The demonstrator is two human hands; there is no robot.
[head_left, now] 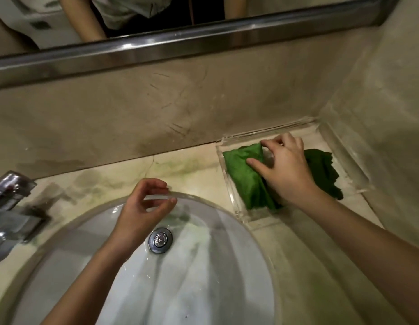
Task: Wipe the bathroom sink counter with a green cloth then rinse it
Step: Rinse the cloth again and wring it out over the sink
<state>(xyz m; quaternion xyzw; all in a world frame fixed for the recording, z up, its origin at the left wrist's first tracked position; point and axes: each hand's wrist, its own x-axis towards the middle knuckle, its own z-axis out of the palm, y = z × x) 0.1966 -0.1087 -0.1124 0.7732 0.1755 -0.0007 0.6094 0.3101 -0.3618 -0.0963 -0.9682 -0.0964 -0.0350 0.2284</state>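
The green cloth [248, 181] lay crumpled in a clear tray [229, 184] that sat in the far right corner of the surface [185, 170], its back edge against the rear wall [133, 113] and its right edge close to the side wall [379, 137]. The right hand [285, 170] pressed down on the middle of the cloth, fingers [255, 164] spread wide and flat over it rather than pinching it; cloth showed on both sides of the hand, the right part reaching the tray's near right corner. The left hand [143, 207] hovered over the far rim of the white sink basin [203, 266], empty, its fingers loosely curled with thumb and forefinger apart. Whether it touched the rim I could not tell. The chrome drain plug [160, 240] sat just beside that wrist. A chrome faucet [9, 202] stood at the left edge of the surface, well apart from both hands. Between the basin's far rim and the rear wall ran a bare strip of stained marble, open from the faucet to the tray's left edge. To the right of the basin, a narrower strip ran along the side wall, crossed by the right forearm. Above the rear wall hung a mirror [157, 10] with a metal frame [157, 46].
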